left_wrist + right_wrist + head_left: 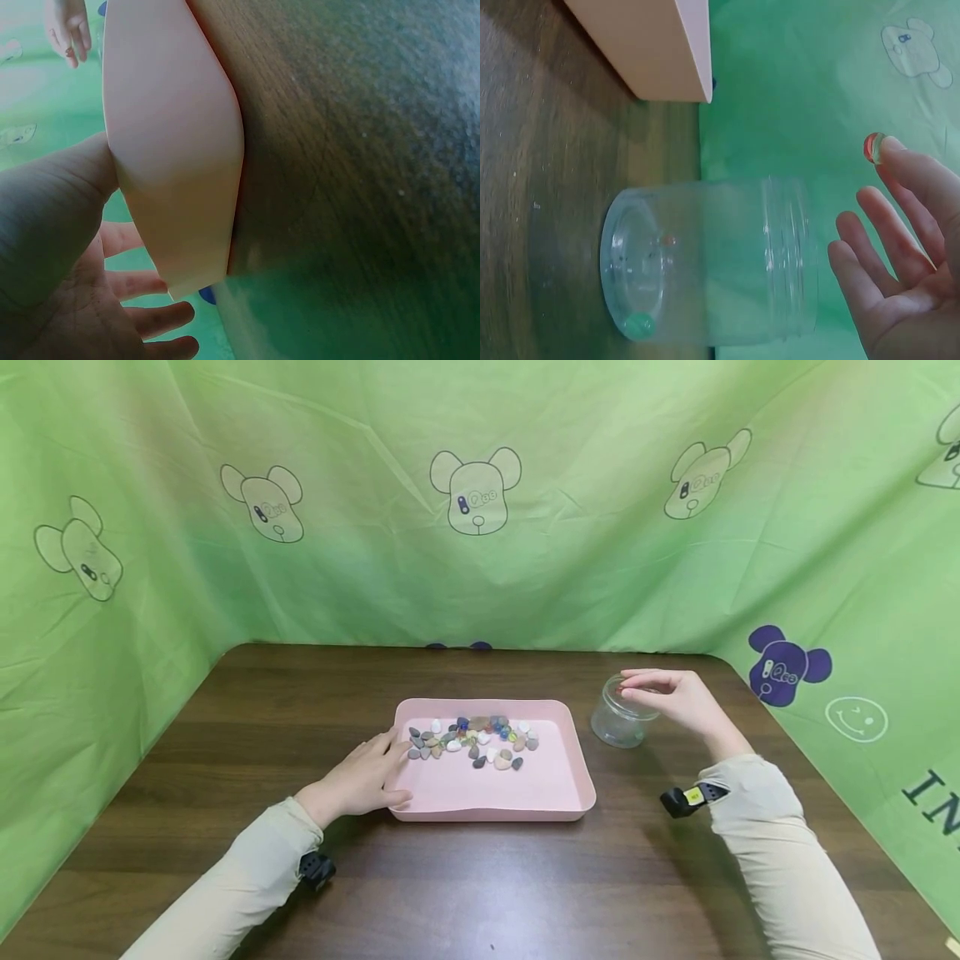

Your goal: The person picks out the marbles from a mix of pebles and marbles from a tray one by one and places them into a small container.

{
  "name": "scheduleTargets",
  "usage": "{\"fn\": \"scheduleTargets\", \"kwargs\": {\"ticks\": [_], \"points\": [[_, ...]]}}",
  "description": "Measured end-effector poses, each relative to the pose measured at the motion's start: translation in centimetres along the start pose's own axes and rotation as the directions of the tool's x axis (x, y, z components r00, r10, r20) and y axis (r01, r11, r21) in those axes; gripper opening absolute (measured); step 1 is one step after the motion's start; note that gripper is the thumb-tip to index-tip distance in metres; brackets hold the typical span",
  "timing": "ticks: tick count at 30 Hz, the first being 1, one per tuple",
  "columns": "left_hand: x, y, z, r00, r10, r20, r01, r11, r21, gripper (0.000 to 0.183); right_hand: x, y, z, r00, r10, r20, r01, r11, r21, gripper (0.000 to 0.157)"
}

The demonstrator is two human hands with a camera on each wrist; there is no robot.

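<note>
Between thumb and fingertip, my right hand pinches a small glass marble, red and clear. It is held above the mouth of a clear jar, which stands upright to the right of the tray. A greenish marble lies on the jar's bottom, and a faint reddish spot shows through its wall. My left hand rests with spread fingers over the left rim of a pink tray. Inside the tray lie several pebbles mixed with coloured marbles.
A dark wooden table carries the tray and jar. Green cloth printed with bear heads hangs behind the table and at both sides. Black wrist cameras sit under both sleeves.
</note>
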State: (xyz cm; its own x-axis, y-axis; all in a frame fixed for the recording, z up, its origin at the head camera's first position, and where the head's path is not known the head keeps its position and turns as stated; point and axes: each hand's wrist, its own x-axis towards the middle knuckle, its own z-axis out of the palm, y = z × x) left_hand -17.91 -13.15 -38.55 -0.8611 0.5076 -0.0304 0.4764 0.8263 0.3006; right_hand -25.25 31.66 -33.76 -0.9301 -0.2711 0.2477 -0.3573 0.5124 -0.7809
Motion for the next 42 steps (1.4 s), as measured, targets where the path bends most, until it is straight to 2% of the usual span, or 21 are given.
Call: {"fn": "scheduleTargets", "kwargs": {"ticks": [5, 10, 16, 25, 35, 42], "points": [[0.0, 0.0, 0.0, 1.000, -0.003, -0.001, 0.003, 1.000, -0.003, 0.068, -0.3, 0.5, -0.4, 0.999, 0.031, -0.031, -0.032, 0.999, -0.003, 0.028], [0.0, 0.0, 0.2, 1.000, -0.005, 0.003, 0.005, 1.000, -0.010, 0.069, -0.6, 0.8, -0.7, 0.992, 0.099, -0.078, -0.101, 0.995, -0.022, 0.030], [0.0, 0.1, 0.2, 1.000, -0.006, 0.004, 0.006, 1.000, -0.014, 0.069, -0.9, 1.1, -1.1, 0.985, 0.129, -0.116, -0.134, 0.990, -0.034, 0.033], [0.0, 0.2, -0.1, 1.000, -0.012, 0.013, 0.013, 1.000, -0.015, 0.069, -1.1, 1.5, -1.6, 0.980, 0.127, -0.152, -0.138, 0.989, -0.062, 0.036], [0.0, 0.2, -0.2, 1.000, -0.017, 0.007, 0.017, 1.000, 0.002, 0.069, -1.1, 2.3, -1.6, 0.980, 0.127, -0.155, -0.136, 0.989, -0.050, 0.033], [-0.1, 0.2, -0.2, 1.000, -0.020, 0.016, 0.020, 1.000, -0.007, 0.069, -1.3, 2.7, -1.8, 0.985, 0.100, -0.143, -0.107, 0.993, -0.039, 0.027]]}}
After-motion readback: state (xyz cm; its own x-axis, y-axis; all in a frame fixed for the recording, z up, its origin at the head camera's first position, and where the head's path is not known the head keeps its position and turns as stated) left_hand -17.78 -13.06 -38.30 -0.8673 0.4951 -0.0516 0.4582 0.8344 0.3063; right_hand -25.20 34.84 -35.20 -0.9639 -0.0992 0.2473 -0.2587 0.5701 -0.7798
